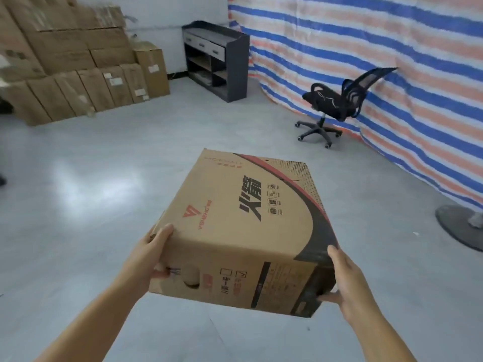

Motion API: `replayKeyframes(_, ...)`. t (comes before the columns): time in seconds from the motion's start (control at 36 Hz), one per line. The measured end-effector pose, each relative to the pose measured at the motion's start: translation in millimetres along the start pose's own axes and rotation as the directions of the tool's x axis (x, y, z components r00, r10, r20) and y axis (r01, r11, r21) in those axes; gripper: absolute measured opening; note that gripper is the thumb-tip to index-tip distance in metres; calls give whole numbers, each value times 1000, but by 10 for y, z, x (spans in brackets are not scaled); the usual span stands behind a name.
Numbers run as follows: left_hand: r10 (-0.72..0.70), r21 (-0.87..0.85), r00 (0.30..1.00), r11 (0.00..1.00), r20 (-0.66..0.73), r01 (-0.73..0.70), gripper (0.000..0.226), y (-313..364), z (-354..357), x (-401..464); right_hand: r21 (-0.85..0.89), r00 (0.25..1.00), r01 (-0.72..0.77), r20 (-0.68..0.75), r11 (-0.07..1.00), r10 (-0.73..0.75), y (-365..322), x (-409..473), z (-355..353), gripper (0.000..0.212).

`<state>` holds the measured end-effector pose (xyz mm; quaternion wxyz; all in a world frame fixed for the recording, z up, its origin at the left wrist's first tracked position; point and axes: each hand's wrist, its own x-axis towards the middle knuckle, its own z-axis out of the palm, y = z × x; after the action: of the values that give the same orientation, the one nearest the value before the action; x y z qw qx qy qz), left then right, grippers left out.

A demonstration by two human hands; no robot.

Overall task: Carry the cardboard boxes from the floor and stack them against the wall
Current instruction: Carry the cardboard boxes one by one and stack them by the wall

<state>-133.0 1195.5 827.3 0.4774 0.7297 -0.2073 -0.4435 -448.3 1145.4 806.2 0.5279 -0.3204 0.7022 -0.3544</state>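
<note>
Head view: a brown printed cardboard box [243, 231] is held mid-frame above the grey floor [91, 192], left hand [149, 254] and right hand [349, 280] gripping its near corners; stacked boxes [78, 66] upper left.

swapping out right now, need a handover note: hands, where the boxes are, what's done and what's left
Left hand: grips the left side of the box.
Right hand: grips the box's right near corner.
Box: held up off the floor, in mid-room, tilted.
Stack: many boxes already piled against the far left wall.
Done: this box is lifted.
Left: carry it over to the stack and set it there. No other boxes show on the floor in this view.
</note>
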Motion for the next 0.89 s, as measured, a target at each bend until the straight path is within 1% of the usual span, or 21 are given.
replayKeyframes(0.08,-2,-44,999,999,-46,0,25,143,-44,217,-28,999,21,47,999,-20,-281,245,240,33)
replayKeyframes(0.19,-8,-81,996,997,-84,2,38,383,-17,598,-46,994,45,100,998,-40,-664,646,562,31)
replayKeyframes(0.36,-20,-125,984,992,-177,-3,46,840,218,1326,-45,983,79,169,996,-71,-1292,1452,1057,30)
replayKeyframes(0.44,3,-130,981,991,-196,-29,42,1141,420,1693,-56,977,84,200,995,-71,-1666,1878,1241,33)
replayKeyframes(0.56,12,-153,974,987,-225,-47,42,1474,689,2157,-64,964,134,239,989,-116,-2156,2368,1429,29)
replayKeyframes(0.69,8,-193,965,979,-261,-60,32,1742,916,2648,-79,952,162,276,984,-135,-2634,2867,1707,24)
replayKeyframes(0.89,-1,-203,963,978,-270,-56,37,2098,1080,3476,-122,941,178,310,976,-133,-3116,3524,2221,24)
